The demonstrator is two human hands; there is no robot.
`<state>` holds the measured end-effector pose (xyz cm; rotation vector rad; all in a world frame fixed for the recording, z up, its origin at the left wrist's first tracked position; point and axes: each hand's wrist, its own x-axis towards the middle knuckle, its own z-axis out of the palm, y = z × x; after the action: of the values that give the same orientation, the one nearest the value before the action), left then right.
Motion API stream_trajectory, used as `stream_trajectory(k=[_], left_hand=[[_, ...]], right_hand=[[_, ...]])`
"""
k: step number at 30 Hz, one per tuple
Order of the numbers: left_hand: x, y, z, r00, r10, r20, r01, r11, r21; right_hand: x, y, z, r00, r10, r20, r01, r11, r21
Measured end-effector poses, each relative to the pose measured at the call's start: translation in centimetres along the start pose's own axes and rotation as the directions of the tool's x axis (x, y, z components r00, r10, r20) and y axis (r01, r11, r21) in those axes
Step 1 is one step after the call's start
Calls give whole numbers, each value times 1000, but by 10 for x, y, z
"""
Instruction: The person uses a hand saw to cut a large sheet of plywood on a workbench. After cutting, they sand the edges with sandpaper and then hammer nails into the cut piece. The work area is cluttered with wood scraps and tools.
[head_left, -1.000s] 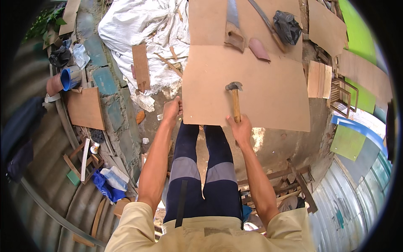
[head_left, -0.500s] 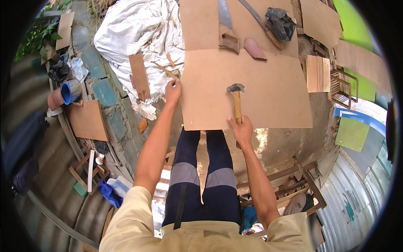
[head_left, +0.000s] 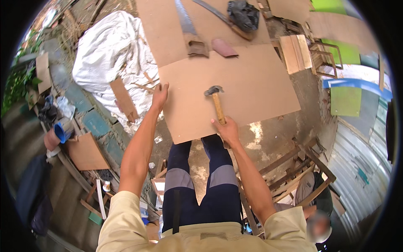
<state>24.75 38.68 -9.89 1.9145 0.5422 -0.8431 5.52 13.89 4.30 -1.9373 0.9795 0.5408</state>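
Observation:
A large brown sheet (head_left: 197, 105), which looks like cardboard, spreads out in front of me. My left hand (head_left: 160, 97) is closed at its left edge, the fingers curled against the rim and partly hidden. Beside those fingers lies a thin wooden strip (head_left: 144, 87). My right hand (head_left: 227, 131) wraps round the wooden handle of a claw hammer (head_left: 218, 104), its steel head lying over the sheet. Farther off are a handsaw (head_left: 187, 25), a piece of reddish sandpaper (head_left: 224, 48), a long curved blade with a wooden handle (head_left: 222, 19) and a black plastic bag (head_left: 243, 16).
White cloth (head_left: 107, 54) lies to the left with a wooden board (head_left: 124, 98) on it. Wooden planks (head_left: 295, 53) sit at the right. A wooden frame (head_left: 310, 159) and a person (head_left: 321, 227) are at the lower right. A blue cup (head_left: 60, 132) stands far left.
The view has turned, so the sheet and the tools appear tilted and shifted left. Both hands keep their holds. A person has come into view at the lower right.

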Motion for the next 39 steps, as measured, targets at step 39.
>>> stream_trajectory(k=[39], left_hand=[[-233, 105, 383, 782, 572, 246, -504, 350, 789]], right_hand=[[115, 164, -385, 920, 378, 103, -329, 604, 726]])
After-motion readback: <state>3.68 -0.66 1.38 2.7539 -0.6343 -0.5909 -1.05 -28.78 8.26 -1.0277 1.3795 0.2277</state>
